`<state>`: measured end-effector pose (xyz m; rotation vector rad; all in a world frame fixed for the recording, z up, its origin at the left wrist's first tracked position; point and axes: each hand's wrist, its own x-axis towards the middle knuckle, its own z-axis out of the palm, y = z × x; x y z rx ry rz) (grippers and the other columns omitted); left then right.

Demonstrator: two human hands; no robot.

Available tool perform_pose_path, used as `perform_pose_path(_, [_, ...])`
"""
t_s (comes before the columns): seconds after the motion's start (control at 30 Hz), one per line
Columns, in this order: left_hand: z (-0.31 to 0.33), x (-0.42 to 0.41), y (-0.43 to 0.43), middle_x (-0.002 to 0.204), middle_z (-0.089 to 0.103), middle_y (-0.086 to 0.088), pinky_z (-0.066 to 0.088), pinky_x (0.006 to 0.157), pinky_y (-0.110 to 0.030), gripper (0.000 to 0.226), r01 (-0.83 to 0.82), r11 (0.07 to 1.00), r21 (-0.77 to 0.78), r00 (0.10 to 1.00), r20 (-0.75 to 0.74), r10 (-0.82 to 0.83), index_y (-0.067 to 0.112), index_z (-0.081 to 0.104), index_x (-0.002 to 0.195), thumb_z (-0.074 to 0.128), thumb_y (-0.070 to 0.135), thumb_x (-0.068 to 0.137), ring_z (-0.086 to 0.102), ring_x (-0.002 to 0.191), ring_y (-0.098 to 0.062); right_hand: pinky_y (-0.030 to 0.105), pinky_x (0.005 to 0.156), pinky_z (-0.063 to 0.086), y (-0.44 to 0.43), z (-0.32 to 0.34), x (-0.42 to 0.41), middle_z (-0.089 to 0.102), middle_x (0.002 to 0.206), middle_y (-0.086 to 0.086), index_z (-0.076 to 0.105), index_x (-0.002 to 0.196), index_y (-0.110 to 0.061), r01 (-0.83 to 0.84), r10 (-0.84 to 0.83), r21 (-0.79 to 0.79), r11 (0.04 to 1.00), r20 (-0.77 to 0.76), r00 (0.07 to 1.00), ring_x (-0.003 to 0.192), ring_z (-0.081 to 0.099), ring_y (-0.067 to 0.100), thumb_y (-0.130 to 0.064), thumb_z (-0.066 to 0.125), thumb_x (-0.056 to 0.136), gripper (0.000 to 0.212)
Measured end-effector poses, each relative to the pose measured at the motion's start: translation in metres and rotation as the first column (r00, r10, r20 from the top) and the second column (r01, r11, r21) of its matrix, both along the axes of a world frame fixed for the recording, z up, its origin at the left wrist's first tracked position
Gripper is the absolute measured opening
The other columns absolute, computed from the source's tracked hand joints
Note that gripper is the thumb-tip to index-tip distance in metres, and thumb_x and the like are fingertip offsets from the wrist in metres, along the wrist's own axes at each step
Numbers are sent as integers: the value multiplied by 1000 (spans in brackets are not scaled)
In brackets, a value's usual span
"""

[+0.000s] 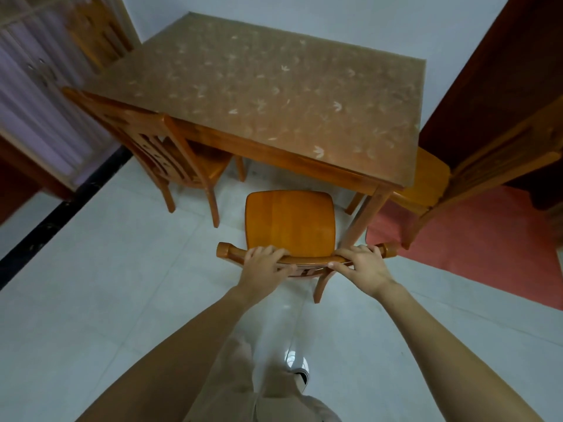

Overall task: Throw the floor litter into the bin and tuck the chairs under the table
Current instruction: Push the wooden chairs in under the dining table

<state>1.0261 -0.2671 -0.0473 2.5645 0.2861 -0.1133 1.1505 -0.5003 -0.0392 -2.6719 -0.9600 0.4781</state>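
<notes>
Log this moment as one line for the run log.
step: tucking chair | left hand: gripping chair backrest | right hand: gripping same backrest | seat: not yet under table | litter: none visible

The near chair (289,222) shows one rear leg; both hands (263,263) cover parts of its top rail, and its front legs lie hidden under the seat. Left of the counter (259,95), a second chair (170,153) has its seat partly tucked out of sight beneath the top. Right of the counter, a third chair (475,169) is blurred and cut by the frame edge. Behind the counter's far left corner, another chair back (97,38) is too smeared to read.
</notes>
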Motion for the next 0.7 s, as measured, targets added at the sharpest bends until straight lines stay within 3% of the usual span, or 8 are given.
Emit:
perform_pose_path(0.27, [-9, 2, 12, 99, 56, 16, 23, 98, -35, 44, -55, 994, -96, 996, 58, 61, 34, 62, 101, 46, 68, 78, 44, 100, -9, 40, 100, 26, 8, -4, -17, 60, 99, -8, 57, 110, -38, 22, -19, -34, 999, 79, 997, 101, 50, 19, -66, 24, 93, 47])
perform_pose_path(0.47, [-14, -9, 39, 93, 57, 19, 21, 85, -30, 35, -18, 993, -114, 991, 132, 33, 40, 59, 90, 51, 71, 74, 44, 93, -7, 41, 100, 28, 27, -8, -43, 63, 100, -4, 60, 111, -36, 66, -62, -29, 997, 118, 991, 104, 53, 20, -74, 10, 86, 67])
perform_pose_path(0.7, [-20, -19, 78, 90, 58, 22, 25, 84, -32, 36, 38, 987, -154, 991, 136, -17, 43, 61, 89, 51, 74, 73, 47, 94, -5, 42, 101, 29, 58, -6, -72, 62, 101, -5, 59, 112, -36, 128, -123, -42, 991, 109, 986, 103, 52, 21, -70, 14, 89, 61])
